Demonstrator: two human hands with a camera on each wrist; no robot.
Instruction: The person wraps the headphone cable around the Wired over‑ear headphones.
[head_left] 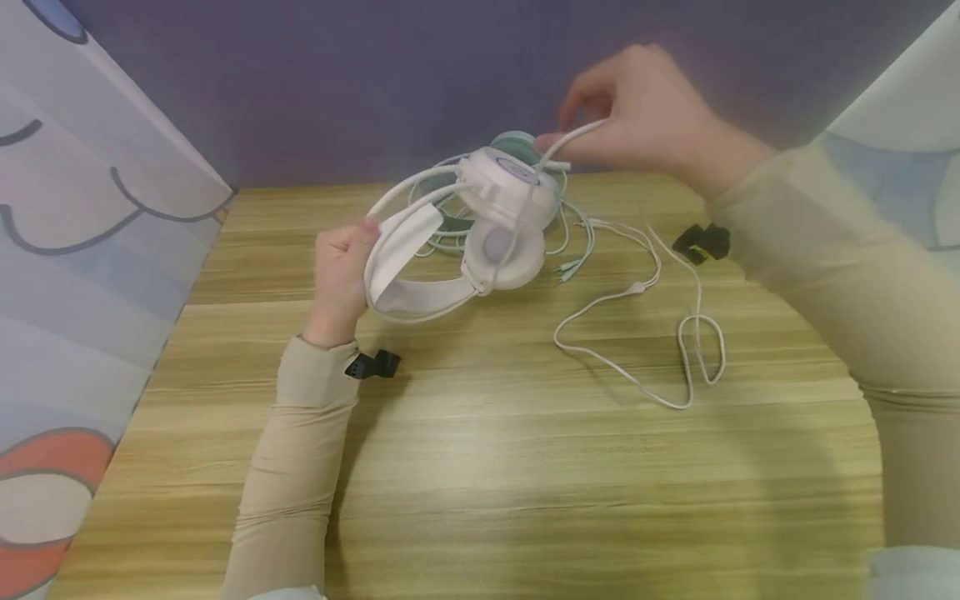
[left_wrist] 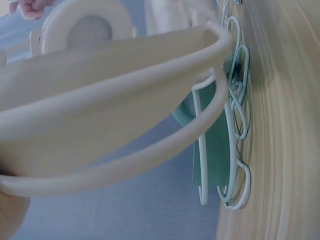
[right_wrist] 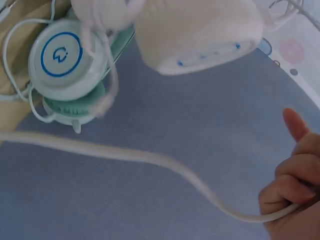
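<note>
Head view shows a white headset held up just above the table, near the far edge. The left hand has its fingers curled round the headband. The right hand pinches the white cord close to the top ear cup; in the right wrist view the fingers are bent round that cord. To do this well, I think the left hand should hold the band steady, and the right hand should lead the cord gently, so it does not snag or pull on the cup. The rest of the cord lies in loose loops on the table, and it should stay free of knots. Behind the white headset lies one green headset, touching the table, with its own thin green cord bunched beside it. So I count two headsets, two cords and two hands. Two small black clips lie on the table too, one by the left sleeve and one by the right arm.
</note>
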